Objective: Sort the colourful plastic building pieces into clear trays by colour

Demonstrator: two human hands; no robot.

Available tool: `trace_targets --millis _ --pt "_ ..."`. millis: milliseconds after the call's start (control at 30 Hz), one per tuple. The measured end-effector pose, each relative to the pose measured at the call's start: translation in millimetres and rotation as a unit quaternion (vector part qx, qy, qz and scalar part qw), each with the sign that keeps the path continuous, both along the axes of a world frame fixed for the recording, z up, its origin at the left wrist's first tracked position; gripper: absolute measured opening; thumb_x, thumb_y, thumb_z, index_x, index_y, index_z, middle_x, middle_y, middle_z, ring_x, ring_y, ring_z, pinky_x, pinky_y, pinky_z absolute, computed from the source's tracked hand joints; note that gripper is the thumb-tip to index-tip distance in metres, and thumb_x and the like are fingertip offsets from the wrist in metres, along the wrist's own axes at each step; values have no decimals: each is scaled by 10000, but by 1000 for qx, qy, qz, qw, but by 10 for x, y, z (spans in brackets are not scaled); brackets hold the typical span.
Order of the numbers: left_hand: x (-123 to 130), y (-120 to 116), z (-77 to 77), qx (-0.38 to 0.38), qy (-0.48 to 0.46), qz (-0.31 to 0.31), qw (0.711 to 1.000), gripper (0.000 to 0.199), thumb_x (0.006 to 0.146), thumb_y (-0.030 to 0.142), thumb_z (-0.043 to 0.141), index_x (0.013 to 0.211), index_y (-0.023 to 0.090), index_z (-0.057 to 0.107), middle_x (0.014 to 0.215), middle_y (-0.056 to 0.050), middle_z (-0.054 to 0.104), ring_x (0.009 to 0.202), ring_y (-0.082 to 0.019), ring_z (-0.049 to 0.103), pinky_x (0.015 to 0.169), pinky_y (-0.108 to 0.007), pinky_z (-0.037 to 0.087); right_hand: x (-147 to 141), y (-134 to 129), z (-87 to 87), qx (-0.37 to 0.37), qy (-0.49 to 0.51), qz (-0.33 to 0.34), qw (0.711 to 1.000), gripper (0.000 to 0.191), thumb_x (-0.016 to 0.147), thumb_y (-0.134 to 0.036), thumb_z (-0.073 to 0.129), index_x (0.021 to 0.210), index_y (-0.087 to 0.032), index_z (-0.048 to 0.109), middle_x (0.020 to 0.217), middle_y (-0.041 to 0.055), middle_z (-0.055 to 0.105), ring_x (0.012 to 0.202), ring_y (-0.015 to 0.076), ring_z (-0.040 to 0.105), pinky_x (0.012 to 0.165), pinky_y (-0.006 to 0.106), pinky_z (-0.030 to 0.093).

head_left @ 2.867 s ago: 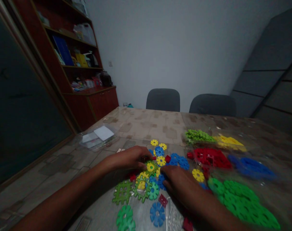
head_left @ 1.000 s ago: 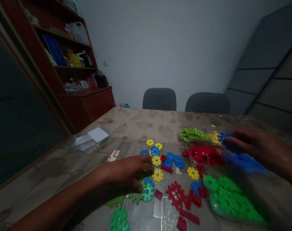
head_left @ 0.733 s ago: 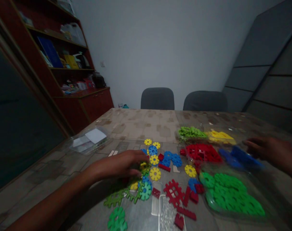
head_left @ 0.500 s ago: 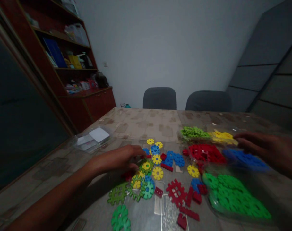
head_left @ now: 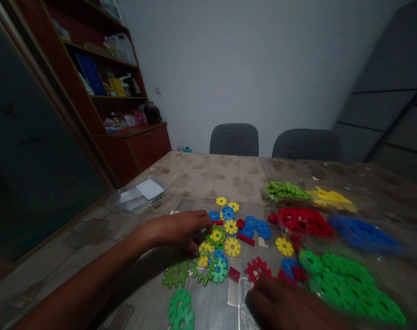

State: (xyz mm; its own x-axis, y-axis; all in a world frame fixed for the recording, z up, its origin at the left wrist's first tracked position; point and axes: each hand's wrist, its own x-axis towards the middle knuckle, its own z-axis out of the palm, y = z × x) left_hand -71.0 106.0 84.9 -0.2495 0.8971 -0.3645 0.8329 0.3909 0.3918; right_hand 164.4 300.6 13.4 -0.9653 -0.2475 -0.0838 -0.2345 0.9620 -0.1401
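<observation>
My left hand (head_left: pixel 186 229) rests low over the table, its fingers bent and the thumb held apart from them. Just beside it lie a yellow disc (head_left: pixel 206 248), a green notched piece with a yellow centre (head_left: pixel 216 235) and an olive-green square lattice piece (head_left: pixel 176 275). My right hand (head_left: pixel 284 305) is over the near pieces, fingertips pointing down and blurred; whether they hold anything is hidden. Partly covered by it is a red square lattice piece (head_left: pixel 257 269). Green notched discs (head_left: pixel 181 309) lie nearer me. Yellow discs (head_left: pixel 232 247) and blue discs (head_left: pixel 250 223) lie in the middle.
On the right, clear trays or bags hold sorted pieces: light green (head_left: pixel 287 189), yellow (head_left: pixel 332 199), red (head_left: pixel 306 221), blue (head_left: pixel 364 233) and green (head_left: pixel 353 284). A clear packet with white cards (head_left: pixel 148 190) lies left. Two chairs (head_left: pixel 234 139) stand behind the table (head_left: pixel 215 169).
My right hand has come from above the yellow and blue pieces at right down to the red pieces near me. My left hand has stayed by the green pieces. The view has shifted slightly.
</observation>
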Motion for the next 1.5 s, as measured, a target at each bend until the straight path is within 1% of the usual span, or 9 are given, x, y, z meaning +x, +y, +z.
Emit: trace_targets --millis 133,333,600,800,1000,1167,1300,1433,1500 --pt "81 48 -57 2 24 -20 1000 859 733 108 889 1454 277 454 1351 -81 552 1187 -279 583 993 -369 480 -135 -144 -128 15 36 -5 999 188 852 -35 563 858 -217 608 929 41 712 634 140 613 495 284 229" --pt "125 106 -107 24 47 -37 998 261 841 164 820 1005 190 618 1199 -65 582 1014 -242 625 821 -299 483 -202 -160 -60 19 60 -26 998 263 823 6 592 915 -237 640 886 13 695 653 156 635 511 285 268" --pt "69 92 -117 103 11 -43 994 345 790 127 855 992 201 586 1170 -44 577 1054 -250 589 864 -316 456 -294 -85 -112 35 90 -63 993 259 788 17 665 861 -230 689 869 11 715 699 200 683 548 285 358" --pt "120 137 -141 145 11 -40 989 259 873 271 794 970 204 563 1073 -34 565 972 -242 583 796 -308 441 -274 -69 29 -2 76 -97 992 136 885 -91 671 876 -212 730 900 42 728 720 211 690 593 298 429" --pt "152 165 -168 185 -21 -10 982 362 822 309 850 893 200 512 1185 -57 544 1057 -258 560 854 -318 449 -236 -109 105 -46 77 -113 990 116 934 -168 622 931 -212 729 924 52 732 744 211 691 618 295 444" --pt "122 183 -193 194 -46 7 980 404 799 311 870 827 208 481 885 16 537 839 -201 534 720 -291 399 -232 -120 82 -49 61 -120 990 87 909 -174 650 946 -219 715 948 46 735 790 228 705 644 300 455" --pt "105 179 -197 225 -41 20 973 302 826 271 835 902 195 553 945 -4 568 892 -204 552 771 -297 416 -253 -120 82 -39 61 -130 989 85 917 -176 644 963 -217 703 950 45 733 789 228 711 641 294 454" --pt "43 165 -218 270 -3 22 963 74 937 146 644 953 189 586 982 -24 600 888 -192 565 799 -303 424 -268 -128 72 -29 55 -135 989 82 936 -184 626 943 -212 703 940 50 728 765 216 709 622 283 439" --pt "15 163 -221 290 -3 27 957 64 960 127 587 962 190 592 978 -24 611 870 -183 568 788 -295 428 -267 -125 68 -31 57 -135 989 96 948 -186 616 941 -214 708 940 51 727 762 214 708 617 282 433"
